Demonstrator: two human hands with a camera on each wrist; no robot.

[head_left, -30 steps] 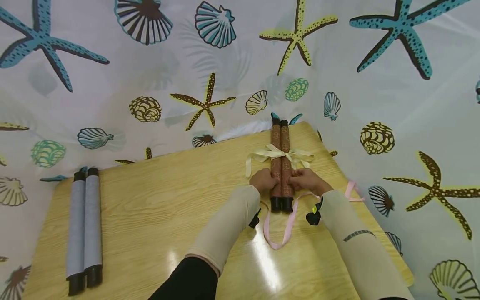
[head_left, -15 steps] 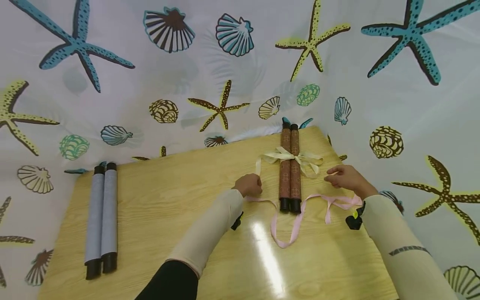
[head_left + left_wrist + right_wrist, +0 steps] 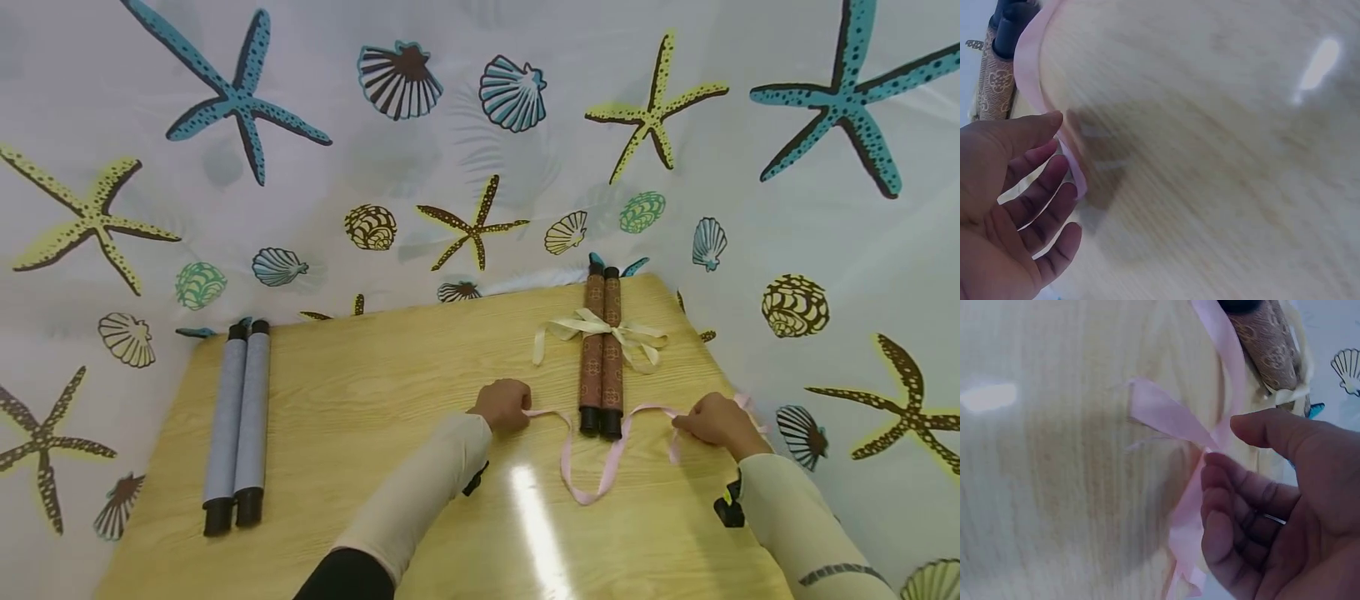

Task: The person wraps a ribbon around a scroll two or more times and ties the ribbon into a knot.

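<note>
A pink ribbon [image 3: 588,498] lies in a curve on the wooden table [image 3: 360,367], passing the near ends of two brown patterned scrolls [image 3: 602,375]. A cream ribbon [image 3: 633,337] ties these scrolls together in a bow. Left of them, my left hand [image 3: 504,406] pinches the pink ribbon near one end; in the left wrist view the thumb [image 3: 1041,130] lies over it. On the other side, the fingertips of my right hand [image 3: 722,421] touch the ribbon. The right wrist view shows a small gap between thumb [image 3: 1260,430] and index finger [image 3: 1235,472], the other fingers loosely bent.
Two grey-blue scrolls [image 3: 240,417] with black ends lie side by side on the left of the table. A white cloth [image 3: 315,183] printed with starfish and shells hangs behind and to the right of the table.
Both hands have let go of the brown scrolls and moved apart to either side. My left hand has taken the pink ribbon; the right has come down to it. The view has shifted left.
</note>
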